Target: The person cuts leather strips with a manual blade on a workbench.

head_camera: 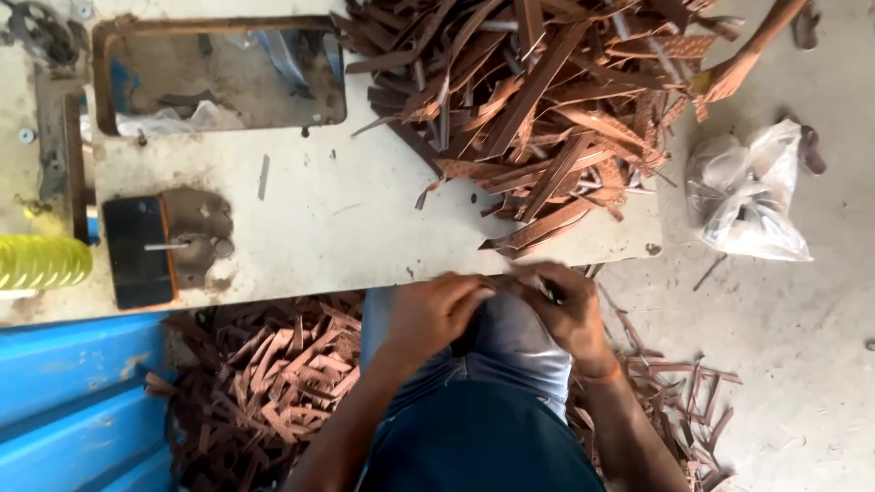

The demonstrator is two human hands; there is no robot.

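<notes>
Both hands, left hand (436, 310) and right hand (567, 308), pinch 1 brown strip (515, 281) between them, just below the tabletop (365, 228) edge.

We see soft, even daylight with only faint shadows under the strip pile (538, 109). The pale table (346, 219) looks slightly washed out. Our hands blur a little, and edges bend outward.

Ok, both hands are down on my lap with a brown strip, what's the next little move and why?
Probably finish with the brown strip pinched between your left hand and right hand, then reach up to the pile of strips on the table. Both hands meet at the table edge, and the pile sits just ahead of the right one.
</notes>
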